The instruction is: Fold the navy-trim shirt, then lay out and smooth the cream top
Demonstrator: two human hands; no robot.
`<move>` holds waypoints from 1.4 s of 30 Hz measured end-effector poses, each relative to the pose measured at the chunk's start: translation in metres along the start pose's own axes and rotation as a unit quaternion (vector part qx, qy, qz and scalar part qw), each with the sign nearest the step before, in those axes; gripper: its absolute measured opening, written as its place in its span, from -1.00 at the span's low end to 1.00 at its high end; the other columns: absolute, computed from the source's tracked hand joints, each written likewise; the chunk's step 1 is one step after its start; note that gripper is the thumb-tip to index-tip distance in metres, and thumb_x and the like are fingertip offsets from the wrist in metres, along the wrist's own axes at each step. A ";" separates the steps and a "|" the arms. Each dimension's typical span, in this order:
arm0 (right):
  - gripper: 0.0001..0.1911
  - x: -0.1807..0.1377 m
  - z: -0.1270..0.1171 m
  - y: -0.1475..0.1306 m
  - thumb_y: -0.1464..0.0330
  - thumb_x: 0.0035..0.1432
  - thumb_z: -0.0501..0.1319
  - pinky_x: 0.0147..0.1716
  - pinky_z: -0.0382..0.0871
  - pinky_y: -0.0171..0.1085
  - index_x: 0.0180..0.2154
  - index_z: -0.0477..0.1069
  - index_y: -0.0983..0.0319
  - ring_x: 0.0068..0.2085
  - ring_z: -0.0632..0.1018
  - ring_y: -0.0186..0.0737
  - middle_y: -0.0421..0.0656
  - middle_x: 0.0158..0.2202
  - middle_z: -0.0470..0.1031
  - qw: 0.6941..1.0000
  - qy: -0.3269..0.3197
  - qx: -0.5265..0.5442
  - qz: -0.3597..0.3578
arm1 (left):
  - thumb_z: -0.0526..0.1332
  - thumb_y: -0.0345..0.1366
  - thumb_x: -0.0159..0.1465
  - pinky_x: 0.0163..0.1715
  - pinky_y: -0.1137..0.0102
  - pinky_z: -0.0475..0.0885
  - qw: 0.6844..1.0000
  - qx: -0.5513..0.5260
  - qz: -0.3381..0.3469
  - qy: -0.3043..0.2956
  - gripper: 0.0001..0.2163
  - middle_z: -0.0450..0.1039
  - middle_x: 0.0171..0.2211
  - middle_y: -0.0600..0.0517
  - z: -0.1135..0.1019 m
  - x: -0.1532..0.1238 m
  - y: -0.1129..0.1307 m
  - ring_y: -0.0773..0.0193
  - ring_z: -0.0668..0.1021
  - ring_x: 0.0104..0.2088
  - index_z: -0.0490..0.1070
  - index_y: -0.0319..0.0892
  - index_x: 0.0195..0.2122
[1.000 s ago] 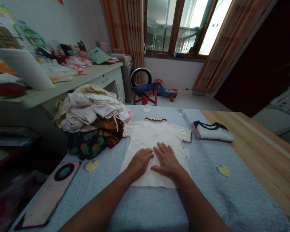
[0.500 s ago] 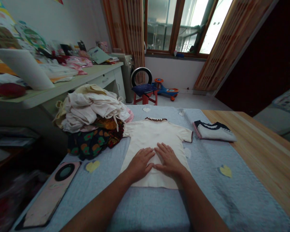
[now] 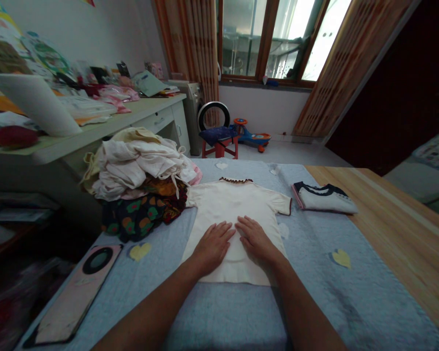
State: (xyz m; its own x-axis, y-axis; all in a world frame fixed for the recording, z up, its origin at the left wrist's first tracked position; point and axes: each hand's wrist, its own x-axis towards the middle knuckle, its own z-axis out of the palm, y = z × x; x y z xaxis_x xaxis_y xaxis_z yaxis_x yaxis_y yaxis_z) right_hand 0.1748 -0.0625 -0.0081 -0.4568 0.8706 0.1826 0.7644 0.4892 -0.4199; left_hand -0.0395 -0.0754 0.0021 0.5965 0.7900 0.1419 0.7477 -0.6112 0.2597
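Note:
A small cream T-shirt (image 3: 237, 202) with dark brown trim at the neck and sleeve lies spread flat, its collar pointing away from me. My left hand (image 3: 212, 247) rests palm down on the lower middle of the shirt, fingers stretched out. Beside it my right hand (image 3: 255, 240) also lies flat on the fabric, fingers extended. The fingertips of both hands are close together. Under the shirt is a light blue quilted cover (image 3: 310, 292) with heart patches.
A heap of crumpled clothes (image 3: 142, 165) sits left of the shirt. A folded garment with a navy neckline (image 3: 325, 198) lies on the right, near the bare wood (image 3: 398, 219). At front left is a pink phone (image 3: 76, 295). A cluttered desk (image 3: 164, 108) stands behind the heap.
Both hands stay on the shirt with only a slight shift. The thumbs, stretched toward each other before, are now tucked in closer to the hands.

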 end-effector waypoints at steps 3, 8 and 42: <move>-0.54 0.001 0.008 0.003 0.53 0.22 0.05 0.26 0.15 0.01 0.13 0.38 0.28 0.29 0.28 -0.09 0.04 0.25 0.31 0.999 0.046 -0.001 -0.007 | 0.00 -0.40 0.37 0.30 0.11 0.11 1.000 0.003 -0.010 -0.001 -0.58 0.18 0.33 0.02 0.001 0.000 0.000 0.20 0.20 0.33 0.24 -0.05 0.25; -0.58 0.002 0.012 0.001 0.50 0.27 0.00 0.23 0.21 -0.03 0.12 0.39 0.25 0.26 0.31 -0.11 0.03 0.23 0.34 0.995 0.092 -0.028 0.029 | 0.02 -0.33 0.38 0.30 0.07 0.10 0.998 0.028 -0.046 0.022 -0.60 0.17 0.33 0.00 0.005 -0.001 -0.002 0.14 0.18 0.34 0.26 -0.04 0.24; -0.60 0.017 -0.006 -0.042 0.39 0.25 0.10 0.26 0.13 -0.06 0.09 0.38 0.38 0.27 0.28 0.03 0.18 0.25 0.27 0.985 -0.027 -0.118 0.121 | 0.12 -0.22 0.34 0.26 -0.01 0.14 0.981 0.062 -0.148 0.107 -0.55 0.10 0.35 -0.15 0.013 -0.003 -0.018 -0.08 0.13 0.35 0.22 -0.08 0.25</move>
State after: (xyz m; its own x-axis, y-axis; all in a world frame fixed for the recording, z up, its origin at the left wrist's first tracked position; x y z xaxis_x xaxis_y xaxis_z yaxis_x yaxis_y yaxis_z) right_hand 0.1379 -0.0684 0.0181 -0.2663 0.9625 0.0523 0.9355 0.2712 -0.2265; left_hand -0.0512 -0.0671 -0.0154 0.2826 0.9180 0.2782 0.9165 -0.3440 0.2041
